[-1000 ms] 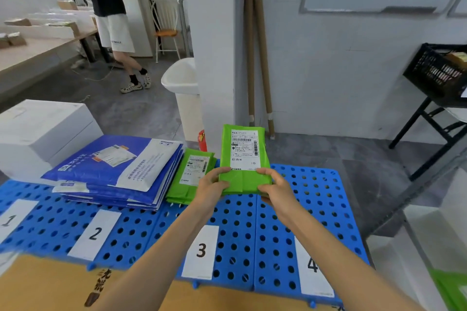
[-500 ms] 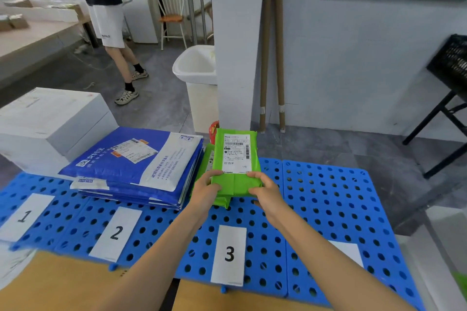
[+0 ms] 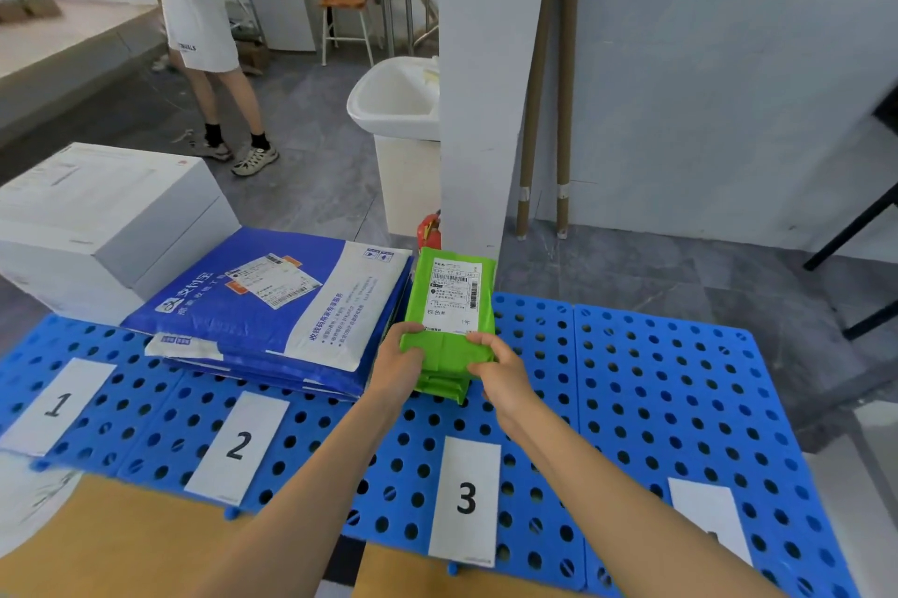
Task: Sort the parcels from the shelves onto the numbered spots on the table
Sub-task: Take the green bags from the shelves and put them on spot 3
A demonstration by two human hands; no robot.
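A green parcel with a white shipping label lies on top of another green parcel behind the card numbered 3 on the blue perforated table mat. My left hand grips its near left corner and my right hand grips its near right corner. A stack of blue mailers sits behind card 2. A white box stands behind card 1. Card 4 is partly covered by my right forearm.
A white pillar rises just behind the table with a white bin and two cardboard tubes beside it. Another person stands at the back left near a long bench. A brown board lies at the table's near edge.
Both hands carried the green parcel leftward and down until it rests on the other green parcel behind card 3. The view dropped lower and shifted left.
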